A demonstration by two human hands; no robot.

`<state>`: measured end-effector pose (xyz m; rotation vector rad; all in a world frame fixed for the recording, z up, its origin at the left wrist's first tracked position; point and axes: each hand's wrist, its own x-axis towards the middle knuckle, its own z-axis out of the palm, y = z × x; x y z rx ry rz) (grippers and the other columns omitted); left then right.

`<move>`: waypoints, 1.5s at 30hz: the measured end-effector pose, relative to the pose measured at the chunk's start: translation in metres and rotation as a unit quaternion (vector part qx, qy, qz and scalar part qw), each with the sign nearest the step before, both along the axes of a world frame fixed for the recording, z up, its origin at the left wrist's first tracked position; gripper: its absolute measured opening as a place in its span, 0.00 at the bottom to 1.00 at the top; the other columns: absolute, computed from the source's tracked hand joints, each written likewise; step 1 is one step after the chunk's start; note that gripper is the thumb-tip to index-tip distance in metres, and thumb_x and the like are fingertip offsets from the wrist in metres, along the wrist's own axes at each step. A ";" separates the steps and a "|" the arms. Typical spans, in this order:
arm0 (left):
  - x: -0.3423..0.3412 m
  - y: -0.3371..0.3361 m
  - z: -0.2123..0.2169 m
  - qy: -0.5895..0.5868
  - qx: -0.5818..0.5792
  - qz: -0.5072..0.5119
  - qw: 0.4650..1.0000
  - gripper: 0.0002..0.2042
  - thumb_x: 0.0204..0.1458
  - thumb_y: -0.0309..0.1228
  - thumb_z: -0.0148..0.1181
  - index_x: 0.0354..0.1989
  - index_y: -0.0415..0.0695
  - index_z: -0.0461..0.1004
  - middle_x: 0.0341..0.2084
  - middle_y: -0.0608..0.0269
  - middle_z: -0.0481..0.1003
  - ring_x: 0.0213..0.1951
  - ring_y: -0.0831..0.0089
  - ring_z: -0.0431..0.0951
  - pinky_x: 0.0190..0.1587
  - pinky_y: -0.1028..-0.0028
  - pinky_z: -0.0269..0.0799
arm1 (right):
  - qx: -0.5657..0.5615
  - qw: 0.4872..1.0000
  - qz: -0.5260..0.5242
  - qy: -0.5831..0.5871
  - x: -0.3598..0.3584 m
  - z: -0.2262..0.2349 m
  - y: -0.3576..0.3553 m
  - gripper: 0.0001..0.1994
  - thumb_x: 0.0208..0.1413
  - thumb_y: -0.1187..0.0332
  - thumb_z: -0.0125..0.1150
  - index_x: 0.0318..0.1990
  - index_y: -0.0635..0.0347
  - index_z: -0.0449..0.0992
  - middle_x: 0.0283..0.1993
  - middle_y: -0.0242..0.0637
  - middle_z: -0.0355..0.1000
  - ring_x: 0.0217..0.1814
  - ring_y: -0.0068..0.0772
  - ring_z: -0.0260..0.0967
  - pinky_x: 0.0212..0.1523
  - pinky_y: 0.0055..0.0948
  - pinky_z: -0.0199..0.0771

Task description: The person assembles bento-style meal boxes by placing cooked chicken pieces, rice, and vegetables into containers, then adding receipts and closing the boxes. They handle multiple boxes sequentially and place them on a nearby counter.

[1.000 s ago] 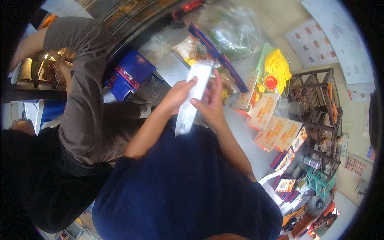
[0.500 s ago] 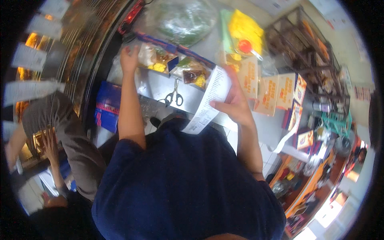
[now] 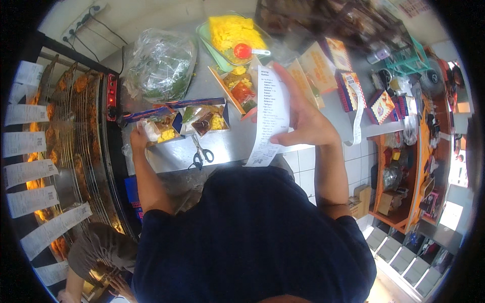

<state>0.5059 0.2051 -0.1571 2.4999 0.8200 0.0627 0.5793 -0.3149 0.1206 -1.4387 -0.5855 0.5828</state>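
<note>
My right hand (image 3: 310, 123) is closed on a long white receipt (image 3: 270, 108), its thumb pressed against the paper; the strip hangs down toward my chest. At the left end of an open food box (image 3: 160, 140), my left hand (image 3: 137, 139) grips the box's side, its fingers partly hidden. Inside that box lie a white plastic-wrapped packet (image 3: 150, 130) and yellow food. A second open box (image 3: 221, 132) beside it holds a dark brown packet, greens and yellow food. Black-handled scissors (image 3: 202, 154) lie at the counter's front edge. Another open box (image 3: 237, 91), with red and yellow food, stands behind the receipt.
A large clear plastic bag of greens (image 3: 160, 65) sits at the back left. Behind stands a tray of yellow food (image 3: 237, 35) with a red ladle (image 3: 244, 51). Patterned boxes (image 3: 353, 88) and a paper strip are at right. A rack of roasted meat (image 3: 70, 156) and another person (image 3: 106, 252) are at left.
The view has swung, so the counter lies lower and more level in it. My left hand stays at the box's left end, and my right hand still holds the receipt.
</note>
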 end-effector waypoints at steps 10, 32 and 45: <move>-0.069 0.002 0.055 -0.108 -0.043 0.075 0.990 0.23 0.60 0.43 0.42 0.39 0.32 0.75 0.28 0.45 0.77 0.33 0.53 0.78 0.37 0.62 0.69 | -0.047 0.995 0.003 -0.091 -0.001 0.009 -0.002 0.53 0.33 0.82 0.67 0.69 0.57 0.40 0.59 0.41 0.59 0.58 0.30 0.61 0.57 0.31 0.63; 0.039 -0.177 0.080 -0.094 -0.085 -0.066 0.990 0.23 0.56 0.46 0.47 0.32 0.34 0.76 0.26 0.39 0.75 0.33 0.45 0.76 0.36 0.58 0.69 | -0.023 0.738 -0.323 -0.592 -0.046 -0.047 0.108 0.16 0.32 0.75 0.66 0.35 0.57 0.74 0.37 0.34 0.66 0.28 0.28 0.64 0.27 0.24 0.64; -0.003 -0.180 0.079 -0.360 -0.388 0.026 0.848 0.14 0.56 0.37 0.54 0.44 0.40 0.74 0.37 0.61 0.75 0.40 0.74 0.73 0.39 0.76 0.69 | -0.294 0.850 -0.048 -0.434 -0.021 -0.162 0.197 0.25 0.45 0.60 0.62 0.48 0.68 0.68 0.44 0.49 0.68 0.49 0.50 0.63 0.54 0.43 0.61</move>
